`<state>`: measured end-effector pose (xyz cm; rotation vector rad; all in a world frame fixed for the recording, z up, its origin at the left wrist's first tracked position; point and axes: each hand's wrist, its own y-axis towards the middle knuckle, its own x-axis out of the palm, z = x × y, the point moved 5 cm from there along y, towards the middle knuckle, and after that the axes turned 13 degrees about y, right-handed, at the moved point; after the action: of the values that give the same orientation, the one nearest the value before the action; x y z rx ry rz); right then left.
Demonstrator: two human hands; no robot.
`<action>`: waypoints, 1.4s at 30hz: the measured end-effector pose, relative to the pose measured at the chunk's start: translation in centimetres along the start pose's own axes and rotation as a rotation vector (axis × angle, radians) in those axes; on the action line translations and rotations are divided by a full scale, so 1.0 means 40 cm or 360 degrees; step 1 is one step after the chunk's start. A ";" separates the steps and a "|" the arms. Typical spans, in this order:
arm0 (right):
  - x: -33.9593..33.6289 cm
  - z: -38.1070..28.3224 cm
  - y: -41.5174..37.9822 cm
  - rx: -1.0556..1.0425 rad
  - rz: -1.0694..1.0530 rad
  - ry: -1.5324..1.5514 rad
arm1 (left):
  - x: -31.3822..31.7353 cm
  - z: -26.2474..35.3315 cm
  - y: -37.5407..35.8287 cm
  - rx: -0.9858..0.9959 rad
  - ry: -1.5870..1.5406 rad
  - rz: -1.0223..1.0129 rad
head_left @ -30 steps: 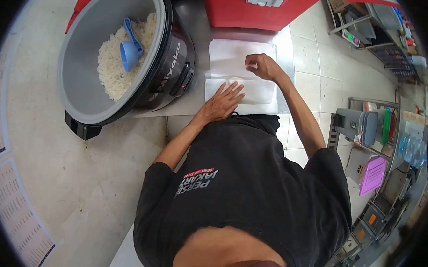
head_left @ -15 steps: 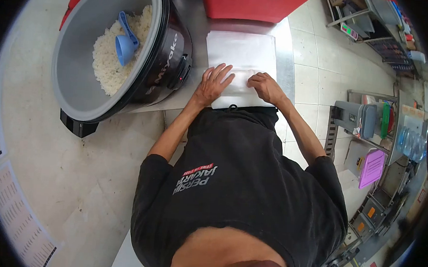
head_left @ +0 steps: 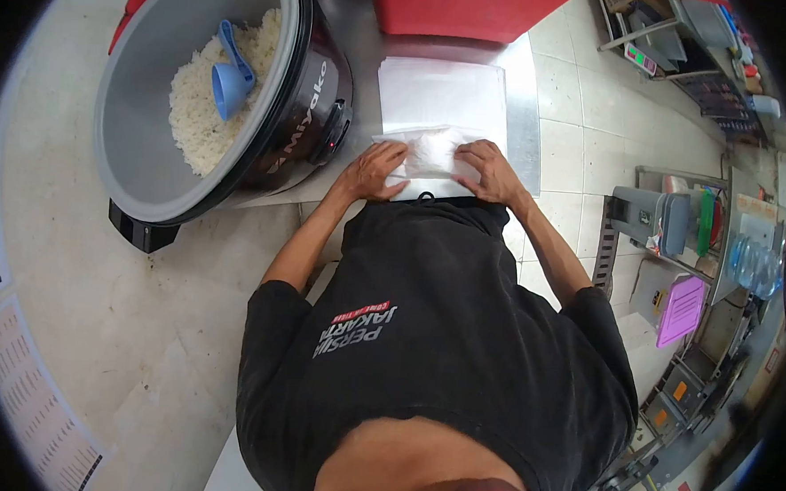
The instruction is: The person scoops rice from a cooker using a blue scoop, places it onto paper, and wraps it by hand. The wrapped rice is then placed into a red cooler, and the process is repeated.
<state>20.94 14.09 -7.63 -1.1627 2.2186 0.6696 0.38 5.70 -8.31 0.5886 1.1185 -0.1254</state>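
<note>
Rice parcel [head_left: 433, 152]: white paper wrap, on paper sheets [head_left: 441, 92]
Left hand [head_left: 372, 171]: gripping parcel's left end
Right hand [head_left: 490, 169]: gripping parcel's right end

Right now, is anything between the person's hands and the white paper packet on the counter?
Nothing visible. The left hand and the right hand both rest directly on the white paper packet, one at each end, on the paper sheets. The rice cooker stands off to the left side, apart from them.

rice cooker [head_left: 317, 81]: "Miyako" on its side; black shirt [head_left: 424, 336]: "PERSIJA JAKARTA" print, seen upside down
</note>
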 end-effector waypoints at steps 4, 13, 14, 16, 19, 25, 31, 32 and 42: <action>0.019 0.025 -0.010 0.0031 -0.0057 -0.0109 | 0.025 -0.004 -0.013 -0.0156 0.0004 -0.0017; -0.001 0.089 0.047 0.0375 0.0001 0.0161 | 0.074 -0.054 0.013 -0.0367 -0.0083 0.0024; -0.011 0.105 0.057 0.0614 0.0100 0.0364 | 0.077 -0.050 0.017 -0.0369 -0.0086 0.0026; -0.024 0.104 0.092 0.0796 -0.0028 0.0361 | 0.069 -0.067 0.037 -0.0891 -0.0221 -0.0198; -0.036 0.116 0.165 0.0270 -0.0079 -0.0161 | 0.012 -0.076 0.108 -0.0785 0.0325 0.0168; -0.011 0.108 0.222 0.0385 -0.0595 -0.0196 | 0.080 -0.121 0.121 -0.0597 -0.0040 -0.0429; 0.016 0.082 0.105 0.0272 0.0008 -0.0142 | 0.076 -0.047 0.045 -0.0570 -0.0045 0.0101; 0.035 0.085 0.071 0.0114 0.0182 -0.0236 | 0.075 -0.038 0.039 -0.0489 0.0034 0.0208; 0.117 -0.015 -0.041 0.0526 0.0239 -0.0264 | 0.077 -0.025 0.024 -0.1259 -0.0452 0.0330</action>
<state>19.95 10.17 -10.59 -0.7555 2.1854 0.4184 1.30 7.61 -10.92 -0.0300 0.7376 0.3916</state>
